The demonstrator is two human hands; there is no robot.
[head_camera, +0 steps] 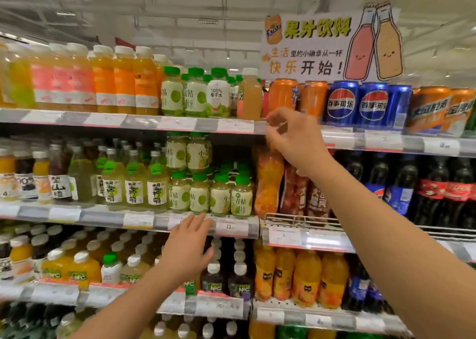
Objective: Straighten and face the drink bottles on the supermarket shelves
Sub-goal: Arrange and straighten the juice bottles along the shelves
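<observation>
Left hand: the left hand (186, 246) is nearest, fingers straight and slightly spread, holding nothing, fingertips at the price rail (159, 220) below the green-capped bottles.
Right hand: the right hand (293, 137) is raised at the upper shelf edge (231, 126), fingers loosely curled near the top of the orange fruit bottle (268, 181); motion blur hides whether they pinch its cap, so contact cannot be told.
Orange fruit bottle: it stands on the middle shelf behind a wire front guard (296, 219), long axis near vertical with the top leaning slightly left, label side unclear.
Green-capped bottles: the green-capped bottles (221, 197) stand upright just left of it, a second tier stacked on top; most labels face out, one or two seem turned.
Handling: full plastic bottles, probably moderately heavy, stiff enough to grip, with smooth and likely slippery walls.
Hold: best taken at the cap or shoulder and twisted about the upright axis; the stacked tier could topple if nudged.
Cans: the cola cans (358, 104) stand farther back on the top shelf, logos forward.
</observation>
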